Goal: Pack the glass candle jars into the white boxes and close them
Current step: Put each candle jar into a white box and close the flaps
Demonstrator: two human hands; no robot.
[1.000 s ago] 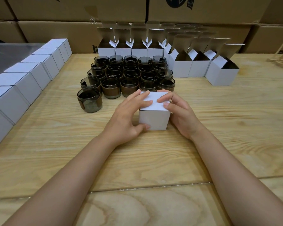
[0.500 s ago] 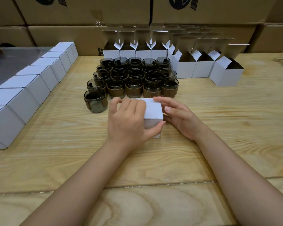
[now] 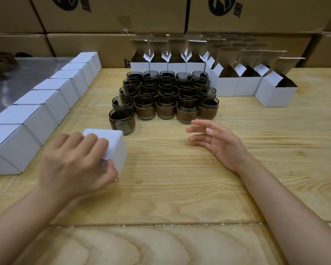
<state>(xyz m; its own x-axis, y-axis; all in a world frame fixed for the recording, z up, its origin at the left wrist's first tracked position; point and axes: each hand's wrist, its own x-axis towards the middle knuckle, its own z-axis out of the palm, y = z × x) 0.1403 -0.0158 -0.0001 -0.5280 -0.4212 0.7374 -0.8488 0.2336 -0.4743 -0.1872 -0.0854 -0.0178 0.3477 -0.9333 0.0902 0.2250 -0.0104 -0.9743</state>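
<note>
Wooden desk (image 3: 180, 188), left hand (image 3: 73, 161) wrapped round closed white box (image 3: 115, 146), right hand (image 3: 218, 142) loose and empty; likely thin card, breakable glass inside, best held by the sides

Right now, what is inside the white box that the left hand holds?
Nothing inside can be seen: the white box is closed, and the left hand grips its top. Its walls hide any contents.
</note>
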